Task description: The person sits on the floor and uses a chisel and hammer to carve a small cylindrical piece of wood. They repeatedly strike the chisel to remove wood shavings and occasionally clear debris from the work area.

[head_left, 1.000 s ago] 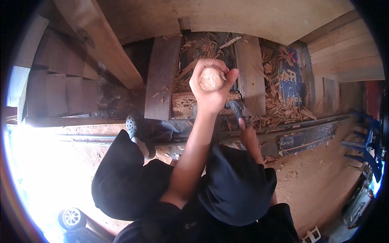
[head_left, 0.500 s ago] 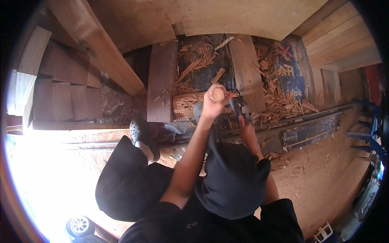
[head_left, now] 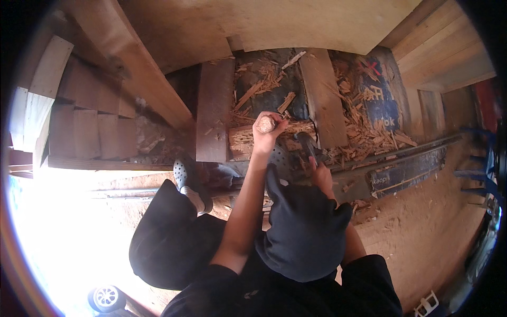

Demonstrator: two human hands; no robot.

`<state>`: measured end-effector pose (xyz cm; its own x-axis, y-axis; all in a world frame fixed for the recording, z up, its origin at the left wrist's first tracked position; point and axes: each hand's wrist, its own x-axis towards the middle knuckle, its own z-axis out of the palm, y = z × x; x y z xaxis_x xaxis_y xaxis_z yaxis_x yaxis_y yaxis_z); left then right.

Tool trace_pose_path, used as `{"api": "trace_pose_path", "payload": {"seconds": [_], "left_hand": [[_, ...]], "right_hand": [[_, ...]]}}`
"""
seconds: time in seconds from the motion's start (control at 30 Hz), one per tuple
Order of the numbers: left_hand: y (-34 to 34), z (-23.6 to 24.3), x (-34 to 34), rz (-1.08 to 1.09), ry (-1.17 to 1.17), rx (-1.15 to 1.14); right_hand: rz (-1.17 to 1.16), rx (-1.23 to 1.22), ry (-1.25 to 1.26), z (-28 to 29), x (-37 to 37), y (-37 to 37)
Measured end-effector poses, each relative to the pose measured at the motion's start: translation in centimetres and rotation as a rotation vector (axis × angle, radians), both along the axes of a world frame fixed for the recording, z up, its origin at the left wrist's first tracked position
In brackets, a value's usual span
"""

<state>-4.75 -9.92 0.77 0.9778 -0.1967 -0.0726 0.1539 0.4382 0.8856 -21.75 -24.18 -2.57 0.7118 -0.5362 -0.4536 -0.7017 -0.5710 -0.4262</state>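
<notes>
My left hand (head_left: 268, 131) is shut around a pale round wooden stick (head_left: 265, 124), held upright with its cut end facing me. The stick's lower part is hidden; it stands on or just over a short chopped log (head_left: 242, 141) lying across the floor. My right hand (head_left: 320, 173) grips the handle of a dark hatchet-like tool (head_left: 305, 143), whose head sits just right of the stick, low by the log. My black-trousered knees fill the foreground, and a grey clog (head_left: 185, 175) is planted left of the log.
Wood chips (head_left: 369, 127) litter a dark sheet between two flat planks (head_left: 214, 105) (head_left: 323, 95). A long slanted beam (head_left: 142, 74) and wooden steps (head_left: 79, 119) lie to the left. A blue frame (head_left: 478, 174) stands at the right edge, and a small wheel (head_left: 105, 298) at bottom left.
My left hand has carried the stick from close to my face down to the log. The right hand stays low beside it with the tool.
</notes>
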Motion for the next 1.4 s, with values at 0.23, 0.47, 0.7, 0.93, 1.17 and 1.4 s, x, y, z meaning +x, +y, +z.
{"api": "trace_pose_path", "payload": {"seconds": [0.23,0.47,0.7,0.93,1.17,1.4], "left_hand": [[0.1,-0.2,0.1,-0.004,0.028,-0.052],[0.1,-0.6,0.3,-0.009,0.009,0.057],[-0.3,-0.5,-0.4,0.005,-0.062,0.171],[-0.5,0.4,0.0,-0.066,-0.034,0.189],[-0.5,1.6,0.1,-0.019,-0.03,0.272],[-0.2,2.8,0.2,-0.034,0.04,0.173]], "right_hand": [[-0.017,0.027,0.007,-1.2,-0.3,-0.5],[-0.041,0.15,0.011,-3.5,-0.8,-1.0],[-0.025,0.231,-0.073,-5.8,-2.3,-1.2],[-0.064,0.095,-0.196,-7.3,-2.6,-0.9],[-0.104,0.043,-0.23,-7.0,-2.3,-1.2],[-0.13,0.133,-0.101,-6.5,-1.6,-2.8]]}}
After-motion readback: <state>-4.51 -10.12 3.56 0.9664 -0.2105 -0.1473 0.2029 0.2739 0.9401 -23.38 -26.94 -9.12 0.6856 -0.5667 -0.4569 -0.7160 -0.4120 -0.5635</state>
